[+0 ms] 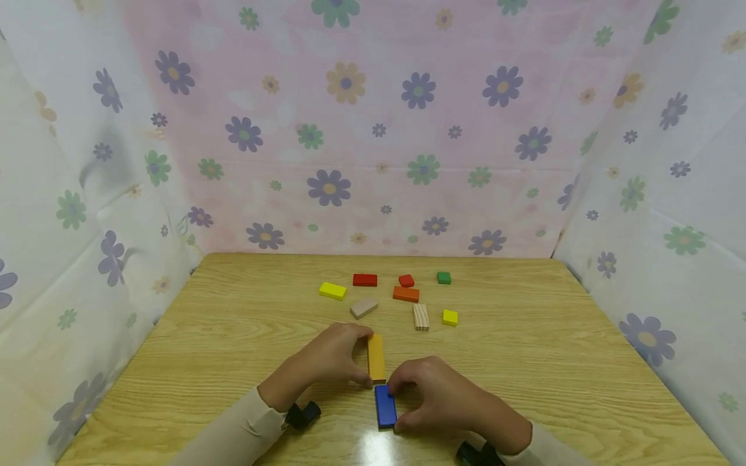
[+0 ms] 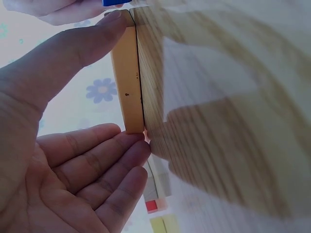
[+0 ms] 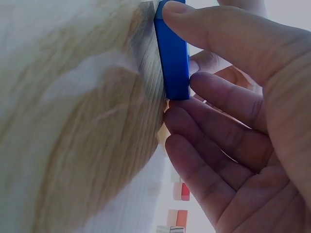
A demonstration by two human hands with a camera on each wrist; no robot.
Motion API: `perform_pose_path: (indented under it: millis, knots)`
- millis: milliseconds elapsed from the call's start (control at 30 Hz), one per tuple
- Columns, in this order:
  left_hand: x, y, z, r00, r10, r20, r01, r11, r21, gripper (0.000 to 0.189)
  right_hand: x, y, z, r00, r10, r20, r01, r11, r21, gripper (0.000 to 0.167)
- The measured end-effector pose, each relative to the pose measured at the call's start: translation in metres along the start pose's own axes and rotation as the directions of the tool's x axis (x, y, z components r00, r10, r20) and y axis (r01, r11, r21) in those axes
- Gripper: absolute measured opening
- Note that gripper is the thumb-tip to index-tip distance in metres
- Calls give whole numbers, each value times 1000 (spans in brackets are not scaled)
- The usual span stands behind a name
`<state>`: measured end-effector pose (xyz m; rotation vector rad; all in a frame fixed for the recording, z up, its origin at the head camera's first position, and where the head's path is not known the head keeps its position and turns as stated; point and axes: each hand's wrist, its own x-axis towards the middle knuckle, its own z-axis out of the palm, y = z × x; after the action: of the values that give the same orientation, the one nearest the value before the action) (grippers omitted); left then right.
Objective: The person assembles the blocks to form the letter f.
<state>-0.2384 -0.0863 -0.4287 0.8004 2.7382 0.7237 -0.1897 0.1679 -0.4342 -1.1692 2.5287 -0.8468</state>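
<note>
Orange oblong block (image 1: 376, 358) and glossy blue block (image 1: 385, 409) are pinched by hands (image 1: 333, 356) (image 1: 438, 396).

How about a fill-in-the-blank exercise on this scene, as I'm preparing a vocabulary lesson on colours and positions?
1. The left hand grips the orange block, while the right hand grips a block coloured ____.
2. In the head view, the small block lying beyond the small yellow block is coloured ____.
3. In the head view, the dark red block lies to the ____ of the small red piece.

Missing words: blue; green; left.
</note>
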Motion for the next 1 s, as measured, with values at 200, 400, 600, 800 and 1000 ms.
perform_pose_path:
  millis: [200, 400, 600, 800, 1000]
  knots:
    - [1, -1, 1, 1000, 2, 4, -2, 1000, 5, 90, 1, -1, 1, 999, -49, -18, 48, 998, -48, 33]
    - [1, -1, 1, 1000, 3, 2, -3, 1000, 6, 90, 0, -2, 2, 999, -24, -26, 23, 999, -46, 31]
    - [1, -1, 2, 1000, 2, 3, -2, 1000, -1, 90, 1, -1, 3, 998, -46, -41, 44, 998, -46, 32]
    - [1, 0, 1, 1000, -6, 6, 6, 1000, 5, 89, 0, -2, 3, 998, -52, -46, 50, 998, -50, 36]
    - [1, 0, 0, 1000, -3, 13, 3, 1000, 9, 89, 1, -3, 4, 998, -40, -45, 37, 998, -59, 40]
